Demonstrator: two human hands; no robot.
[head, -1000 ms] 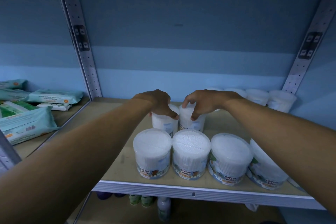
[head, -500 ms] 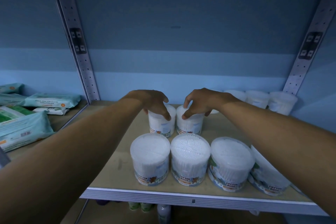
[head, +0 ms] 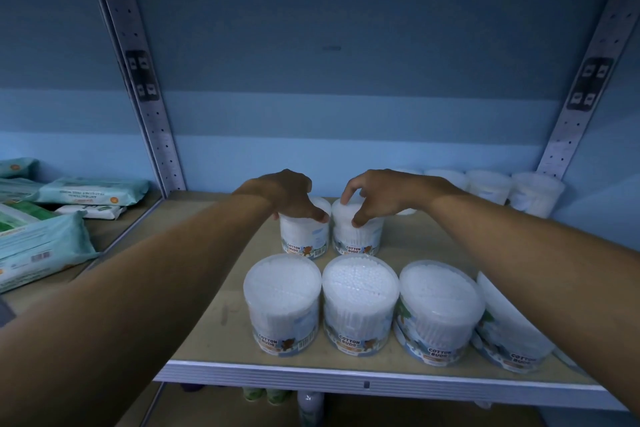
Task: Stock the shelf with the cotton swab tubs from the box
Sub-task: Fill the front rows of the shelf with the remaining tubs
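Clear round tubs of white cotton swabs stand on a wooden shelf [head: 214, 315]. My left hand [head: 289, 196] grips the lid of one tub [head: 304, 236] in the middle of the shelf. Beside it, my right hand [head: 375, 196] holds the top of a second tub [head: 358, 236]; the two tubs touch. A front row of several tubs [head: 358, 305] stands near the shelf edge. More tubs [head: 488, 185] line the back right. The box is out of view.
Packs of wet wipes [head: 45, 246] lie on the neighbouring shelf at left, past a perforated metal upright [head: 145, 94]. Another upright [head: 585, 90] rises at right. Bottles [head: 310, 406] show on the shelf below. Bare wood lies left of the tubs.
Both hands stay on the two middle tubs, which have come down and settled upright on the shelf, slightly nearer the front row. The camera has shifted a little.
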